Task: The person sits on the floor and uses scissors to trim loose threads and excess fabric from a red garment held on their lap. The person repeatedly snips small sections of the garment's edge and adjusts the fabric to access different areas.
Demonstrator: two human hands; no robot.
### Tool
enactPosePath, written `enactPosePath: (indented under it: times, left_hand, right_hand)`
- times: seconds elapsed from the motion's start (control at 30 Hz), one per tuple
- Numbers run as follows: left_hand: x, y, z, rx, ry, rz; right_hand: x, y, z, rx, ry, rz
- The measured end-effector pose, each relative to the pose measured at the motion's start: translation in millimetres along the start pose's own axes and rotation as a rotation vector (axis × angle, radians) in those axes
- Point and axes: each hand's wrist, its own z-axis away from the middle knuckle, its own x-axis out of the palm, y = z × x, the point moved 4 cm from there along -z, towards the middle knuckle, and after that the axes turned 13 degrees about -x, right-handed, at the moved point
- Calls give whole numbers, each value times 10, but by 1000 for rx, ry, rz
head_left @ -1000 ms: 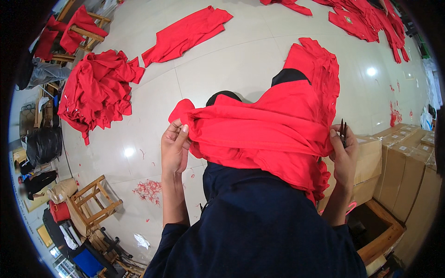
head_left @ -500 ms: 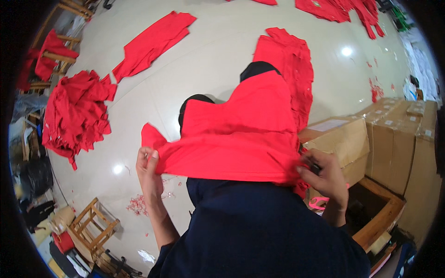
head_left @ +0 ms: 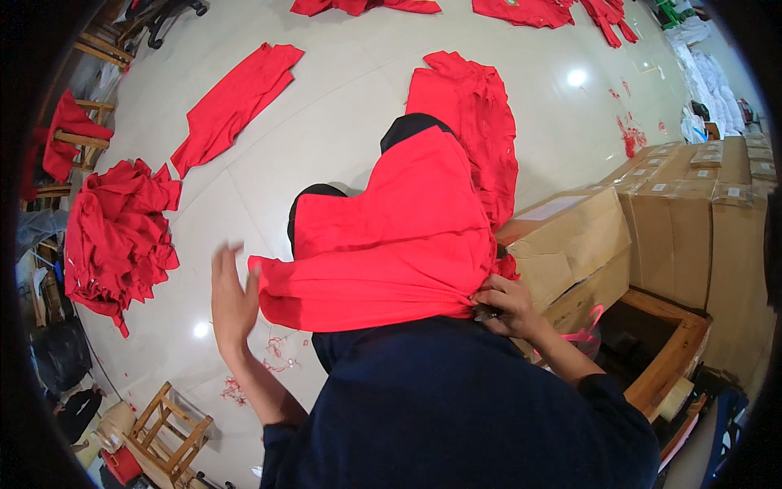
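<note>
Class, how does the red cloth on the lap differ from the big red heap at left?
The red cloth lies spread out; the red heap is crumpled. The right hand pinches the cloth; the heap lies untouched. Both are red fabric.

Glossy pale floor: red garment heap, flat-lying red garment, scattered red scraps.

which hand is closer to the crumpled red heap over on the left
Left. The left hand is open, to the right of the crumpled red heap and apart from it; the right hand is much farther right, gripping the red cloth over the lap.
</note>
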Motion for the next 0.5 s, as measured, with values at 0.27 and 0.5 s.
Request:
enactPosePath:
  times: [0.27, 0.5]
  left_hand:
    - [1191, 1987, 32, 646, -700, 481]
    - [1210, 1936, 520, 572, -401, 476]
  right_hand:
    - [-352, 48, -234, 6, 41, -205]
    - [-514, 706, -1382, 355, 449, 272]
